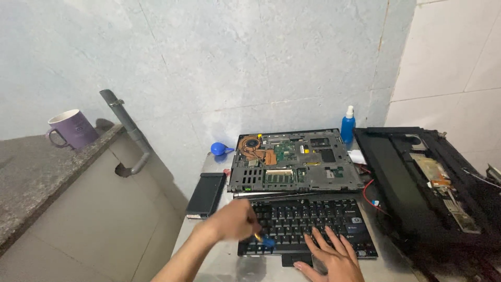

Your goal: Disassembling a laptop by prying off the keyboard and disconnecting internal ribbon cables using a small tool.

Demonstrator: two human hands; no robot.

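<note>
Detached black laptop keyboard (308,225) lying flat at the near edge of the small table (209,261), directly in front of the opened laptop base (292,161) with its exposed green circuit board and copper cooling pipe. The left hand (235,220) is clenched around a small tool with a blue and yellow handle (264,240), its tip set against the keyboard's lower left keys; the right hand (334,256) rests open, fingers (319,241) spread and pressing flat on the lower middle rows. To work this step well, the spread hand should probably keep the loose keyboard pinned so it cannot slide, while the tool is worked lightly and at a shallow angle, since thin keycaps likely snap under prying force. A flat black battery pack (206,195) lies just left of the base; a blue rubber air blower (219,149) sits behind it by the wall, and a blue spray bottle (347,127) stands at the base's far right corner. A second dismantled black laptop shell (417,180) lies to the right. A purple mug (74,129) stands on the stone ledge (31,177), well apart.
</note>
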